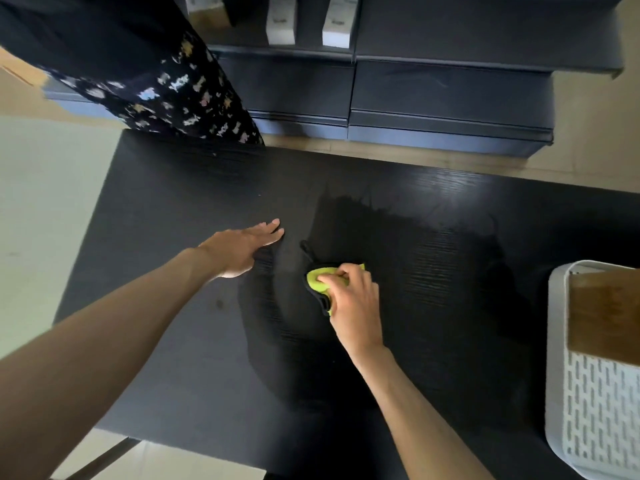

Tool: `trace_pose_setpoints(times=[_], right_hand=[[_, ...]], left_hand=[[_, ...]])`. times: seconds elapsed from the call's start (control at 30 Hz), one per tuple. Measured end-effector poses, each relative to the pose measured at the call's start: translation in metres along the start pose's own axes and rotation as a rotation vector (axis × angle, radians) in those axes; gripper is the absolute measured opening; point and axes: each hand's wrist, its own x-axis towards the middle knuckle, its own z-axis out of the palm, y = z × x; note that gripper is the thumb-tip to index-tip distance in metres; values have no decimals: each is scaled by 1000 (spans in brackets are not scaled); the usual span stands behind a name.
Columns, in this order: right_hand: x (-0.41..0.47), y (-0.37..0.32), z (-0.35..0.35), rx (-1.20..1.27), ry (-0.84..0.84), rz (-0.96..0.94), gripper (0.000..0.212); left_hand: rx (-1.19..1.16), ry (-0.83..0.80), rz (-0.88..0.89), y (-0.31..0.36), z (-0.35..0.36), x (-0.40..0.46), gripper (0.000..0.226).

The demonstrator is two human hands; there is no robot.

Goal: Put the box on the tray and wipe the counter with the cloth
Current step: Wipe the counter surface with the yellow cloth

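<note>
My right hand [353,303] grips a yellow-green cloth with black edging [320,278] and presses it on the black counter [156,209] near its middle. A darker damp patch spreads around and behind the cloth. My left hand [242,249] lies flat on the counter, fingers apart, just left of the cloth. At the right edge a brown box [606,313] rests in the white slotted tray [557,358], partly cut off by the frame.
Another person in a dark patterned garment [166,84] stands at the counter's far left corner. Dark shelving with drawers [415,98] faces the counter across a strip of floor, with white boxes [280,19] on top.
</note>
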Motion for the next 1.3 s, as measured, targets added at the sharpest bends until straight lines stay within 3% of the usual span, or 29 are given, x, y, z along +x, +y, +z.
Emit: trace_pose_setpoints(times=[0.2, 0.43, 0.57, 0.7, 0.93, 1.17, 1.3], right_hand=[[24, -83, 40, 45, -73, -17, 51], [45, -99, 49, 33, -69, -6, 54], [47, -64, 26, 8, -22, 88, 57], [38, -5, -11, -44, 7, 142, 65], [-1, 101, -67, -164, 63, 254, 68], [-28, 180, -104, -185, 134, 369, 74], [-18, 200, -109, -105, 248, 391, 67]], left_hand=[[77, -59, 5, 8, -23, 1, 80], [-44, 146, -70, 14, -24, 11, 69], [-128, 252, -146, 16, -19, 6, 63], [-142, 313, -94, 22, -17, 13, 58], [-194, 245, -178, 11, 8, 45, 85], [-234, 216, -242, 25, 2, 41, 83], [-205, 180, -240, 18, 0, 37, 87]])
